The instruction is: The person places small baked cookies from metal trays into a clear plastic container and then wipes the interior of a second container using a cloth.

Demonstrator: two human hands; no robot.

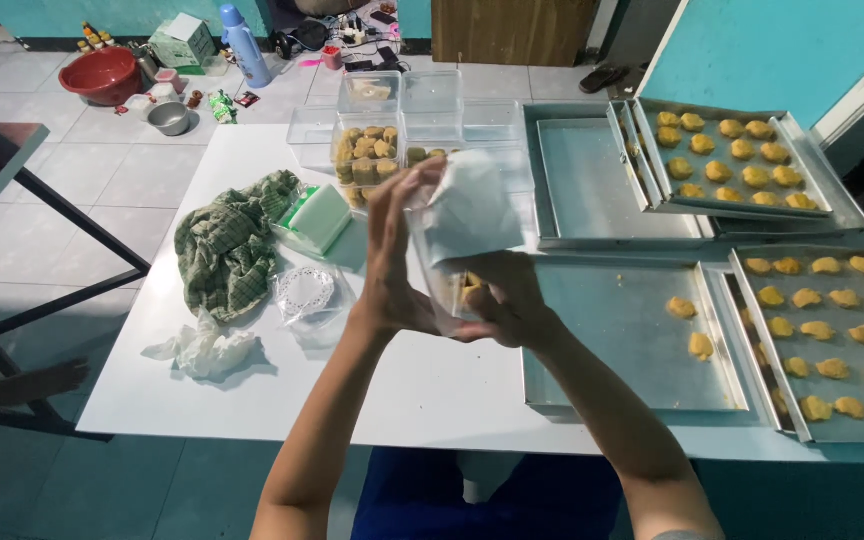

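Observation:
My left hand (395,262) and my right hand (508,298) hold a clear plastic container (451,291) between them above the white table (412,385). Some yellow cookies show inside the container. A white tissue or paper (468,212) sits over its top, with my left fingers against it. My right hand wraps the container's lower right side.
Metal trays (612,320) with yellow cookies (832,330) lie to the right, another tray (732,155) behind. Filled clear boxes (367,150) and empty ones stand at the back. A green checked cloth (227,245), a crumpled tissue (202,350) and a bag of doilies (307,295) lie left.

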